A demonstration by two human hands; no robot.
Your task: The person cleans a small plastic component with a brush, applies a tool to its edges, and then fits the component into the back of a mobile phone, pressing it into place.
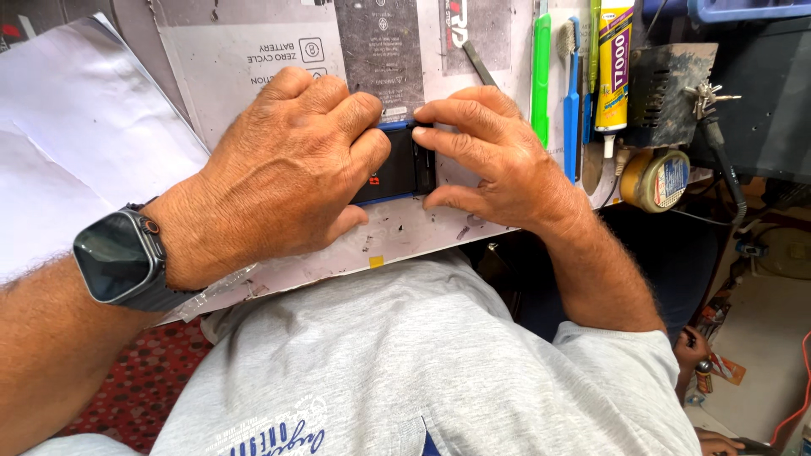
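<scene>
- Grey shirt point(405, 363) fills the foreground.
- Left hand point(279, 177) covers a dark phone point(397, 165), fingers curled on it.
- Right hand point(490, 156) pinches its end on the desk point(405, 232).

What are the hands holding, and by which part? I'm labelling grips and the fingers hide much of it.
Both hands grip a small black device with a blue edge: the left hand covers its left end, the right hand pinches its right end.

Single view, head-mounted camera. Looks steeply down from above the person's own chest; grey shirt point(422, 363) fills the lower frame. Close range: left hand point(279, 177) and right hand point(490, 160) sit at frame centre, work board point(245, 59) across the top. No second view to share scene.
</scene>
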